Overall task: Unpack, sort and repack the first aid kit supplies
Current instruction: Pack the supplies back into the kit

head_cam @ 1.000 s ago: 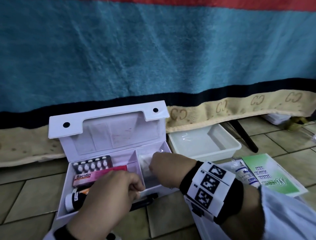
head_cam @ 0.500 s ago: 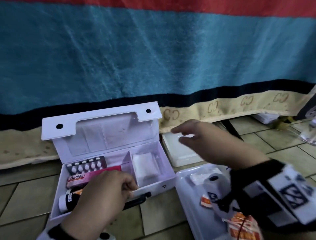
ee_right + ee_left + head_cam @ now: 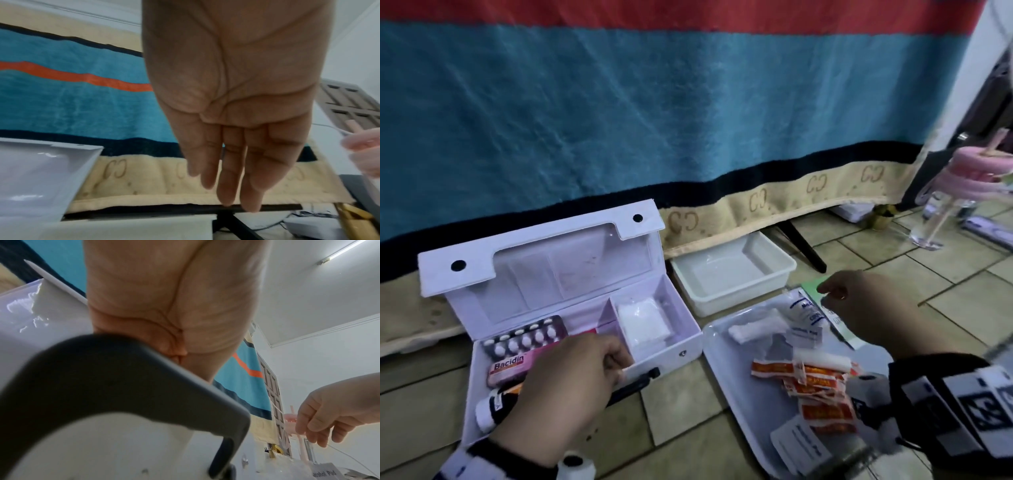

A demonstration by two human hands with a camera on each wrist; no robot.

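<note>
Left grip (image 3: pixel 566 383): curled over the front rim of the open white plastic first aid box (image 3: pixel 667 346) on the tiled floor.
Right grip (image 3: pixel 866 308): released, fingers straight, above the flat white tray (image 3: pixel 726 370) of orange sachets (image 3: pixel 815 383).

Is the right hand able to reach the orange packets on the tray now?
Probably yes. The right hand is open and holds nothing, hovering above the far edge of the tray. The orange packets lie uncovered on top; only a gauze roll rests across some of them.

dim indoor light, motion blur, edges warped
</note>
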